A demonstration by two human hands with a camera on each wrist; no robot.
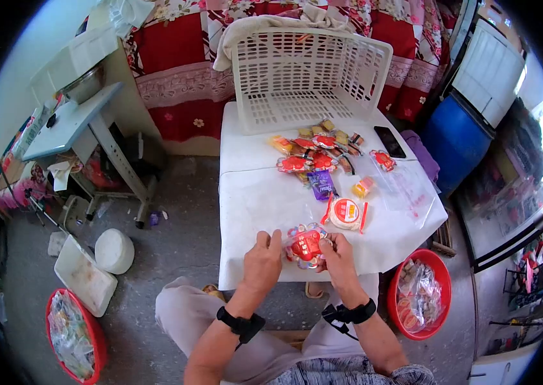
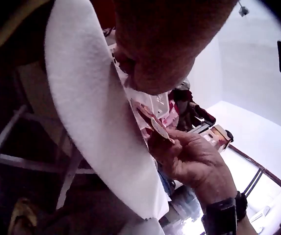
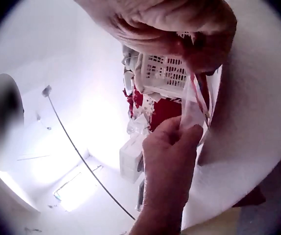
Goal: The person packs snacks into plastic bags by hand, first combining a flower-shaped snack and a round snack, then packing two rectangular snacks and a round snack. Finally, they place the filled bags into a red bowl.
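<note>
A clear packet with a red label (image 1: 305, 246) and small colourful pieces round it is held between both hands over the table's near edge. My right hand (image 1: 341, 262) pinches its right side, thumb over the label. On the packet's left, my left hand (image 1: 263, 260) pinches thin clear film (image 3: 192, 115), seen stretched between the hands in the right wrist view. From the left wrist view, the right hand (image 2: 194, 156) grips the label edge-on. Just beyond lies a round white pack with a red and orange label (image 1: 346, 213).
A purple packet (image 1: 321, 184), a small yellow-orange packet (image 1: 362, 187) and a pile of red-labelled snacks (image 1: 310, 154) lie farther back. Behind them a white crate (image 1: 310, 77) rests on its side. A phone (image 1: 389, 142) lies right. Red tubs (image 1: 446, 282) with bagged items stand on the floor.
</note>
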